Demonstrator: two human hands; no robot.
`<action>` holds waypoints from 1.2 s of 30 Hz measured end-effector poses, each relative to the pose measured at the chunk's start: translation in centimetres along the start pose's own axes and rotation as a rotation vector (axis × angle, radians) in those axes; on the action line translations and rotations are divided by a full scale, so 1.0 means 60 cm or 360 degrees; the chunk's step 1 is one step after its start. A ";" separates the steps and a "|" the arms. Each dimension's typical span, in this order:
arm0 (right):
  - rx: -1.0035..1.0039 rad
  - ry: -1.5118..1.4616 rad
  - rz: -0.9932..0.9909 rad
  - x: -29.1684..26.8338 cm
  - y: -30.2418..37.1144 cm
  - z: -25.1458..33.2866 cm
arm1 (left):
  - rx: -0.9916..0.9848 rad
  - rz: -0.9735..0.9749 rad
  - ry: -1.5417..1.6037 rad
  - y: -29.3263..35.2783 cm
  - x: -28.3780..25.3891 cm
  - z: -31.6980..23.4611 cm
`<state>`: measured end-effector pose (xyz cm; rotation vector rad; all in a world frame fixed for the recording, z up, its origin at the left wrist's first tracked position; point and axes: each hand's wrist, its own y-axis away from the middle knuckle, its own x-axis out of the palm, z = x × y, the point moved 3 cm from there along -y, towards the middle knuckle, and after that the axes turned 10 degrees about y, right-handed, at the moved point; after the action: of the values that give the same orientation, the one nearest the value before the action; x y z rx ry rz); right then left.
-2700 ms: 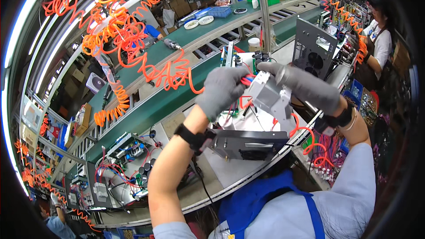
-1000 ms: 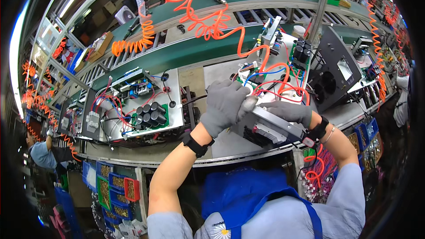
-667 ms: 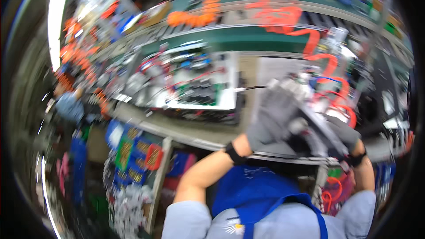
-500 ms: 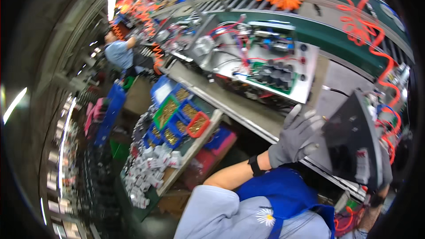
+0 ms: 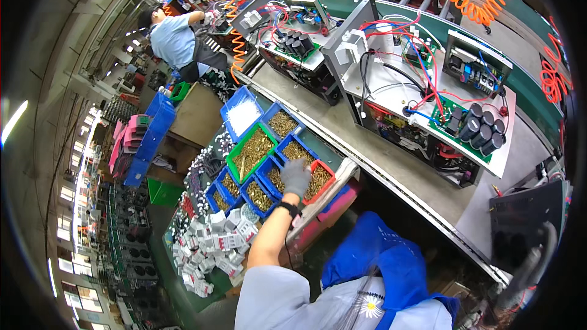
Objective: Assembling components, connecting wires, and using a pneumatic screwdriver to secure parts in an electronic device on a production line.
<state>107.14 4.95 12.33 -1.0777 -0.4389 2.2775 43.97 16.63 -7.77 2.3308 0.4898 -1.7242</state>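
Note:
My left hand (image 5: 296, 178), in a grey glove, reaches down over the blue bin (image 5: 266, 177) of small brass-coloured screws, beside the red bin (image 5: 331, 184). Its fingers are drawn together, and what they pinch is too small to see. At the right rim, my right hand (image 5: 546, 241), also gloved and blurred, grips the edge of a dark flat panel (image 5: 520, 217). Around my left hand stand more blue bins and a green bin (image 5: 231, 162) of similar small metal parts. A blue tray (image 5: 227, 114) holds white pieces.
An open machine chassis (image 5: 391, 110) with red wires and black capacitors stands on the line ahead, another chassis (image 5: 293, 55) to its left. White-grey breaker blocks (image 5: 214, 241) are heaped near the bins. A co-worker (image 5: 174, 40) stands far left. Orange coiled hoses (image 5: 468, 6) hang above.
My left hand has moved left from beside the dark panel to the screw bins. The view has turned, and the panel now sits lower at the right.

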 end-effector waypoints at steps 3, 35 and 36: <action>-0.0013 -0.0182 0.0381 0.112 0.031 0.093 | -0.0075 0.0188 -0.0365 -0.086 0.007 0.030; 0.0460 -0.0388 0.0410 0.130 0.126 0.112 | -0.0522 0.0121 0.2830 -0.108 -0.054 0.062; 0.0575 -0.0452 0.0475 0.126 0.132 0.103 | -0.0540 0.0334 0.3218 -0.090 -0.060 0.020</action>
<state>95.62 3.18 7.64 -0.6754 0.0366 2.6532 39.94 20.68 -4.52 2.6915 0.5499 1.1869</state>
